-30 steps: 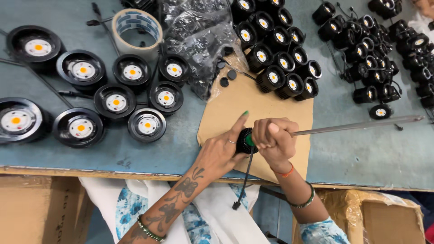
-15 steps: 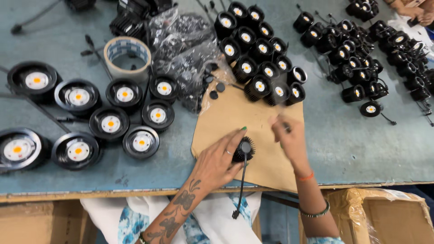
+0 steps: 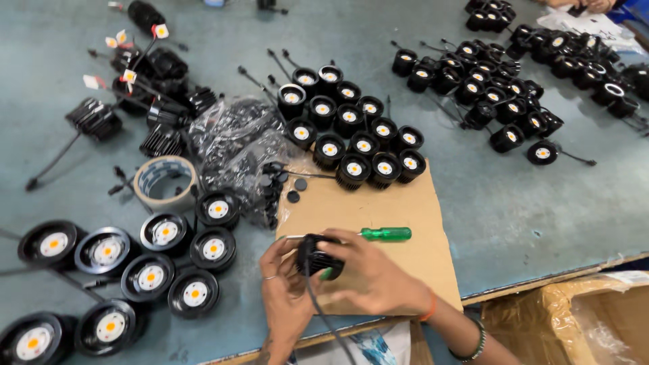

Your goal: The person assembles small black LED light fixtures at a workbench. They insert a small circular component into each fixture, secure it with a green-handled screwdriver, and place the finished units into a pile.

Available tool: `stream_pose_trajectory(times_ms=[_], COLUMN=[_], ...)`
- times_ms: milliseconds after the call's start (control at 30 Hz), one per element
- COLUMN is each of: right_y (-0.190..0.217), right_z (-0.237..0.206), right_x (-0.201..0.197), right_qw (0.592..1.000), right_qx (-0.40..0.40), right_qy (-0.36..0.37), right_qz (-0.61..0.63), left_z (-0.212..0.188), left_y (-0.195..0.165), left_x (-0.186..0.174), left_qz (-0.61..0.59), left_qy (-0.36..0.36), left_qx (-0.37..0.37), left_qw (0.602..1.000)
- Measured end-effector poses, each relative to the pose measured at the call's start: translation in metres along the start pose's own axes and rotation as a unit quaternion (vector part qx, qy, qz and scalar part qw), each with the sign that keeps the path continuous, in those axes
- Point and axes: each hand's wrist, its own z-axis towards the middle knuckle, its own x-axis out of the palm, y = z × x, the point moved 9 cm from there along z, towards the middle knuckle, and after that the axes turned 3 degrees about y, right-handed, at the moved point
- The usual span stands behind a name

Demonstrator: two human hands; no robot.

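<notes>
Black lamp body [image 3: 316, 255] gripped by left hand [image 3: 287, 290] and right hand [image 3: 375, 277].

Between the hands [image 3: 324, 277] sits a black lamp housing [image 3: 316, 257], matt, finned like cast metal. At one o'clock from it lies a screwdriver [image 3: 385, 234] with a glossy translucent green plastic handle, on matt brown cardboard [image 3: 399, 203]. At eleven o'clock: crinkled, shiny clear plastic bag [image 3: 233, 145] and a paper-cored tape roll [image 3: 164, 180]. The desk [image 3: 527, 209] looks scuffed, dull blue-grey.

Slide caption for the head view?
Both hands grip a black lamp housing over cardboard, green screwdriver lying beside.
</notes>
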Motion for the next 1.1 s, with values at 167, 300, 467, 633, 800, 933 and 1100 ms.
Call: stream_pose_trajectory(times_ms=[167,300,467,633,800,933,1100], right_y=[-0.002,-0.028,-0.104,-0.234,-0.321,-0.36,-0.365], right_z=[0.01,0.028,0.08,0.147,0.176,0.179,0.167], right_x=[0.025,-0.023,-0.151,-0.234,-0.225,-0.194,-0.228], right_qw=[0.996,0.987,0.949,0.907,0.863,0.887,0.879], right_qx=[-0.029,0.001,0.027,0.127,0.32,0.397,0.371], right_qy=[-0.037,-0.126,-0.264,-0.364,-0.293,-0.146,-0.182], right_qz=[-0.082,-0.104,-0.172,-0.168,-0.258,-0.186,-0.24], left_z=[0.001,0.001,0.011,0.017,0.019,0.012,0.009], left_y=[0.015,0.009,0.01,0.029,0.079,0.139,0.169], left_x=[-0.011,-0.001,0.004,0.01,-0.005,-0.017,-0.02], left_qz=[-0.061,0.102,0.168,0.227,0.244,0.202,0.216], left_qy=[-0.018,0.004,0.031,0.072,0.046,0.029,0.06], left_qx=[0.004,-0.006,-0.067,-0.055,-0.027,-0.008,0.021], left_qw=[0.998,0.995,0.983,0.97,0.968,0.979,0.974])
